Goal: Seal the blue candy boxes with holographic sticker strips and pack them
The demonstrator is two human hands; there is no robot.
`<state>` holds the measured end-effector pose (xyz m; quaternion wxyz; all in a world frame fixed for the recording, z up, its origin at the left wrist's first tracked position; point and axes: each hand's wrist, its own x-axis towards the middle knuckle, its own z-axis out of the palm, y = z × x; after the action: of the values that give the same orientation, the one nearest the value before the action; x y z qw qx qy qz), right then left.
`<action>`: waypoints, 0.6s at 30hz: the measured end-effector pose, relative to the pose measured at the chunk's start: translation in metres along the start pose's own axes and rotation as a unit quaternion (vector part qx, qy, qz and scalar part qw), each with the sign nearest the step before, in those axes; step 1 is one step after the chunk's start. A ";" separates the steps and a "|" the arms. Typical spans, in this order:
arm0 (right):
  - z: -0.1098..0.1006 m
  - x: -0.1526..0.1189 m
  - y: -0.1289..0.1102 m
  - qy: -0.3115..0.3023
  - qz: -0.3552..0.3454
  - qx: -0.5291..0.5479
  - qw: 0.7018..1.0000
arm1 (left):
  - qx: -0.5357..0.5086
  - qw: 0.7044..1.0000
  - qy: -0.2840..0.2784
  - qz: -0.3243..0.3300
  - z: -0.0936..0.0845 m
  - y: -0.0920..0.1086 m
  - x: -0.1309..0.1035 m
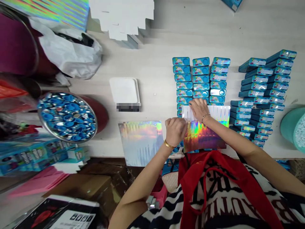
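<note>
A shiny rainbow holographic sticker sheet [206,135] with narrow strips along its far end lies in front of my body, over the near ends of the tin rows. My left hand [176,131] is closed at the sheet's left edge, its fingers curled and the thumb side hidden. Bent over the sheet's far left corner is my right hand [199,109], fingers drawn together; whatever is between the fingertips is hidden. Just beyond stand three rows of small blue tins [200,70]. A second holographic sheet [140,144] lies left of my left hand, overhanging the table's near edge.
More blue tins [258,79] stand in rows at right, beside a teal bucket [292,127] of white pieces. Left are a white scale [124,90] and a red tub [101,116] of blue lids. Stacked white card [122,16] lies at the back.
</note>
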<state>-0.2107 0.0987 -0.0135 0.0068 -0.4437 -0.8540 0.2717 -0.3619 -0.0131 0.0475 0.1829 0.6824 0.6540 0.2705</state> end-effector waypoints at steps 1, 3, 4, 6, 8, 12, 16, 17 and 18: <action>-0.002 -0.001 0.000 0.017 -0.002 0.025 1.000 | -0.039 0.997 0.041 -0.054 -0.005 0.008 0.002; -0.010 -0.006 -0.001 0.058 -0.014 0.099 0.993 | -0.144 0.964 0.132 -0.180 -0.010 0.021 0.010; -0.015 -0.010 -0.002 0.076 -0.024 0.144 0.986 | -0.204 0.935 0.168 -0.236 -0.009 0.025 0.015; -0.025 -0.021 -0.002 0.099 -0.044 0.225 0.968 | -0.313 0.874 0.205 -0.309 -0.006 0.029 0.028; -0.031 -0.034 -0.002 0.107 -0.052 0.265 0.957 | -0.374 0.837 0.216 -0.337 -0.003 0.031 0.039; -0.028 -0.050 0.000 0.121 -0.042 0.276 0.953 | -0.373 0.833 0.241 -0.329 -0.005 0.038 0.051; -0.028 -0.053 -0.008 0.142 0.003 0.355 0.924 | -0.413 0.815 0.223 -0.341 -0.003 0.046 0.056; -0.030 -0.053 -0.011 0.150 0.032 0.385 0.910 | -0.425 0.807 0.217 -0.347 0.000 0.048 0.058; -0.034 -0.053 -0.012 0.157 0.061 0.414 0.894 | -0.434 0.802 0.211 -0.352 0.004 0.049 0.059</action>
<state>-0.1792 0.0678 0.0335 0.3074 -0.4889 -0.6232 0.5273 -0.3209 0.0418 0.0815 0.4000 0.1805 0.6863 0.5800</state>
